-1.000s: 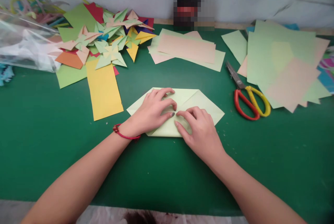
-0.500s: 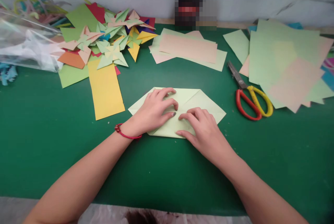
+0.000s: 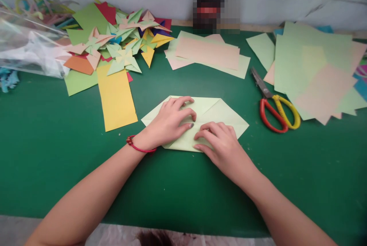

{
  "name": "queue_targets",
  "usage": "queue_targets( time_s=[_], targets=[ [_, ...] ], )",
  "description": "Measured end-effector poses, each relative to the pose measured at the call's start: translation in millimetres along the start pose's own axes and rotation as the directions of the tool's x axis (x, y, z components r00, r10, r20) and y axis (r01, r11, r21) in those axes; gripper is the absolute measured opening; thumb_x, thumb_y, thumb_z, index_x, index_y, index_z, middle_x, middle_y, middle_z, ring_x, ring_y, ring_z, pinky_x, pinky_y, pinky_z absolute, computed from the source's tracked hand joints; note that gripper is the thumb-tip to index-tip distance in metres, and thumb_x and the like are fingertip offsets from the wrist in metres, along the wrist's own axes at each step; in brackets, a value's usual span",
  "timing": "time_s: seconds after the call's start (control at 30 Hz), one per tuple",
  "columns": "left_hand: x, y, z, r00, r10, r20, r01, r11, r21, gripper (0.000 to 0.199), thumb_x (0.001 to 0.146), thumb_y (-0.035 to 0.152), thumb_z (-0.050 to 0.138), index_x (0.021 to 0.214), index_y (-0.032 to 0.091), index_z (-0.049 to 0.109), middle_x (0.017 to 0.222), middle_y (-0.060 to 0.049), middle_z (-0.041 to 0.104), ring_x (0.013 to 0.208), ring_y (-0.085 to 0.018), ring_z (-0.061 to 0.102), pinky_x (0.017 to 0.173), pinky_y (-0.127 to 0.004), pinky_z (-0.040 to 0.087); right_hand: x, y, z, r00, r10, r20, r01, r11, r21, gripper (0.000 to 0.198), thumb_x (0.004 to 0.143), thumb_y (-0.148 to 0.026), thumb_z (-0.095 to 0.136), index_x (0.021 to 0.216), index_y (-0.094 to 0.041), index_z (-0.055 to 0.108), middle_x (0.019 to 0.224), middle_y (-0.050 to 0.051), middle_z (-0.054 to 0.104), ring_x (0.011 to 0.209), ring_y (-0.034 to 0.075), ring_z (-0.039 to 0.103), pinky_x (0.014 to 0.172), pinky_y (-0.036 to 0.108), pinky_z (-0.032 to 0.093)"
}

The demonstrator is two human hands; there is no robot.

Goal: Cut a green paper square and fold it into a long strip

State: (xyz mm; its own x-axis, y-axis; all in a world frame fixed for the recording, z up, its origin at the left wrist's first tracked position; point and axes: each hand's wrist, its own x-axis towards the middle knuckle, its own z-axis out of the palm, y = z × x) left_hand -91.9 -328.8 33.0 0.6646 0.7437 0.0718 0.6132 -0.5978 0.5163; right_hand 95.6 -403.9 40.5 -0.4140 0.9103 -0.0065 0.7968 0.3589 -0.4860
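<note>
Rests left grip [image 3: 172, 123], spread and grasping nothing, on folded pale-green paper [image 3: 205, 117] flat on the desk [image 3: 177, 192], probably for steadying it, with right grip [image 3: 221, 142] half-curled, apparently empty, over near edge.

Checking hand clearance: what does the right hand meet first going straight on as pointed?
Likely the left hand, thumb side, just across the pale green paper; height above the paper is unclear.

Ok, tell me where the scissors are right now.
In the head view, the scissors lie on the green table toward the right, between the folded pale-green paper and the pile of loose sheets.
</note>
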Motion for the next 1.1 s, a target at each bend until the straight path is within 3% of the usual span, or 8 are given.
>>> queue_targets(
  time_s=[0.2,0.53,0.77,1.1],
  targets=[
    [1,1,-1,1.000,0.001,0.006,-0.001,1.000,-0.004,0.014,0.083,0.022,0.054,0.095,0.023,0.059,0.131,-0.006,0.044,0.117,-0.024,0.042,0.100,-0.043,0.032,1,2,3,1.000,0.017,-0.024,-0.017,1.000,0.008,0.025,0.084,-0.031,0.057,0.108,-0.022,0.055,0.100,0.006,0.057,0.092,0.020,0.051,0.078,0.035,0.038],
    [0,0,-1,1.000,-0.001,0.009,0.001,1.000,-0.006,0.014,0.083,0.021,0.053,0.095,0.023,0.059,0.130,-0.006,0.044,0.118,-0.023,0.041,0.100,-0.042,0.032,3,-2,11,0.994,0.042,-0.105,-0.050,0.996,-0.077,0.030,0.089,-0.032,0.049,0.114,-0.017,0.054,0.094,0.008,0.057,0.088,0.022,0.050,0.076,0.035,0.037],
    [0,0,0,1.000,0.000,0.002,0.000,1.000,-0.005,0.013,0.083,0.021,0.053,0.095,0.023,0.059,0.131,-0.006,0.044,0.116,-0.024,0.042,0.099,-0.042,0.033,1,-3,11,0.990,0.008,-0.144,-0.026,0.992,-0.123,0.029,0.089,-0.029,0.049,0.115,-0.017,0.055,0.095,0.008,0.059,0.086,0.021,0.051,0.074,0.035,0.037],
    [0,0,0,1.000,0.000,-0.011,-0.001,1.000,-0.021,0.013,0.083,0.021,0.053,0.093,0.023,0.060,0.130,-0.006,0.045,0.115,-0.024,0.043,0.099,-0.044,0.033,2,-6,11,0.993,0.036,-0.116,-0.051,0.990,-0.135,0.017,0.088,-0.028,0.049,0.101,-0.018,0.056,0.094,0.008,0.057,0.086,0.020,0.049,0.075,0.034,0.035]
  ],
)
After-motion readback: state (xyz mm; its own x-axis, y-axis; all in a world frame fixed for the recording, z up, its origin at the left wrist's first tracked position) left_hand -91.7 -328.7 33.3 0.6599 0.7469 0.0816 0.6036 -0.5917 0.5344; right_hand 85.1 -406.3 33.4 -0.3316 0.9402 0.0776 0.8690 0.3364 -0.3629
